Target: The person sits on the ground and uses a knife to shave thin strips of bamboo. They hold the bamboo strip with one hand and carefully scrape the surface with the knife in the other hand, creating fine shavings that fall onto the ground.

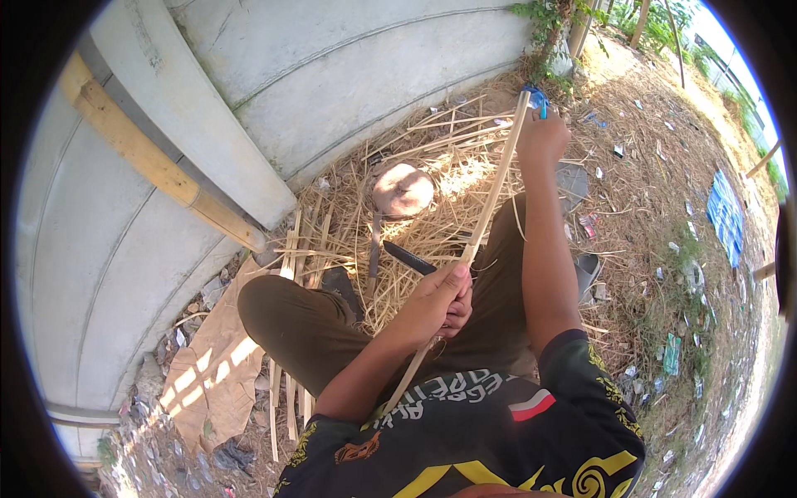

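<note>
My left hand [442, 300] is closed around a long, pale split bamboo strip [496, 178] in front of my body. The strip slants from my shirt up to the far right, and its lower end passes under my left forearm. My right arm is stretched far forward, and my right hand [544, 139] is closed beside the strip's far end. A small bright-blue object [544, 109] sticks up from that fist; its kind is too small to make out. Whether the right fingers also touch the strip cannot be told.
Between my knees and the concrete wall [398, 66] lie a round wood block [403, 191], a black bar-like piece [407, 256], a flat dark strip [374, 257] and bamboo shavings [465, 187]. A bamboo pole [141, 149] leans left, near brown cardboard [217, 382]. Litter dots the right ground.
</note>
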`<state>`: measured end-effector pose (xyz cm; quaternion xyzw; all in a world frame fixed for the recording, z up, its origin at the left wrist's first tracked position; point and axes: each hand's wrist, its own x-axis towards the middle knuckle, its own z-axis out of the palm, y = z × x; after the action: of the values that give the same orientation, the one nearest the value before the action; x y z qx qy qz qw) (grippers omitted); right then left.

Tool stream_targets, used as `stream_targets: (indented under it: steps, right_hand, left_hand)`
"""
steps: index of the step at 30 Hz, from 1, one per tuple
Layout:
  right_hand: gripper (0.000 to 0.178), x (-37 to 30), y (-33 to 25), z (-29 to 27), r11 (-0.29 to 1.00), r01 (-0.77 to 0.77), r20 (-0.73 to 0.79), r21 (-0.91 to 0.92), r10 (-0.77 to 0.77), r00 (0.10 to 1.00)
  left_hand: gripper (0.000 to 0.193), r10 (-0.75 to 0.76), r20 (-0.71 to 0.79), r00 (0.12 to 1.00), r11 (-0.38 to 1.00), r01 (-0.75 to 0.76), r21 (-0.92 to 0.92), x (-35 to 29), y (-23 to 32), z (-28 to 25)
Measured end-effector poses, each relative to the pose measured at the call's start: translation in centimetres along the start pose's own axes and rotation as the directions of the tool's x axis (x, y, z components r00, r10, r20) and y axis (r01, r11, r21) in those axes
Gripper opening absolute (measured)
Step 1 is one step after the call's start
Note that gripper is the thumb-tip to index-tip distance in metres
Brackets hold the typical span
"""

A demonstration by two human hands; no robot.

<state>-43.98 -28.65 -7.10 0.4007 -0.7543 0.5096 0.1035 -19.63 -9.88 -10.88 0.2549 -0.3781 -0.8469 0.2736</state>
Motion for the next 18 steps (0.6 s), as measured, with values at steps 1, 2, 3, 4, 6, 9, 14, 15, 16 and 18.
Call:
stream_targets:
  steps: [1,2,3,4,6,9,14,15,16,18]
  right_hand:
    - [0.021,-1.4,-0.5,-0.2,0.995,0.067,0.043,0.079,-0.070,0.997]
    - [0.021,-2.9,-1.4,-0.5,0.978,0.135,0.082,0.160,-0.149,0.985]
    - [0.021,-4.4,-2.3,-0.8,0.950,0.198,0.120,0.242,-0.231,0.965]
    - [0.021,-6.1,-3.0,-1.2,0.903,0.312,0.152,0.296,-0.367,0.918]
    - [0.022,-9.2,-3.5,-0.8,0.758,0.516,0.091,0.398,-0.592,0.801]
    - [0.016,-12.4,-4.7,-1.8,0.606,0.643,0.128,0.469,-0.767,0.629]
    - [0.016,-14.1,-5.7,-1.4,0.533,0.622,0.066,0.574,-0.787,0.614]
    - [0.015,-14.1,-5.8,-1.3,0.536,0.637,0.050,0.554,-0.786,0.617]
    - [0.015,-14.0,-5.7,-1.4,0.538,0.652,0.034,0.534,-0.784,0.620]
    - [0.015,-13.8,-5.5,-1.2,0.548,0.659,0.035,0.516,-0.782,0.623]
  left_hand:
    - [0.039,0.029,-0.045,0.999,1.000,-0.029,-0.004,-0.2,0.6,-0.8]
    - [0.038,0.061,-0.089,0.994,0.998,-0.062,-0.011,-0.3,1.3,-1.6]
    - [0.038,0.105,-0.109,0.989,0.994,-0.107,-0.015,-0.4,1.7,-2.5]
    - [0.038,0.131,-0.125,0.984,0.990,-0.135,-0.029,-0.3,2.0,-2.9]
    - [0.038,0.176,-0.164,0.971,0.983,-0.183,-0.028,-1.0,3.2,-3.3]
    - [0.039,0.210,-0.181,0.961,0.976,-0.218,-0.024,-1.6,3.7,-3.4]
    - [0.039,0.234,-0.152,0.960,0.960,-0.252,-0.118,-2.2,4.0,-4.1]
    - [0.039,0.243,-0.163,0.956,0.958,-0.263,-0.114,-2.4,4.2,-4.3]
    - [0.039,0.252,-0.173,0.952,0.956,-0.273,-0.109,-2.6,4.4,-4.5]
    - [0.039,0.264,-0.188,0.946,0.954,-0.285,-0.094,-2.8,4.6,-4.5]
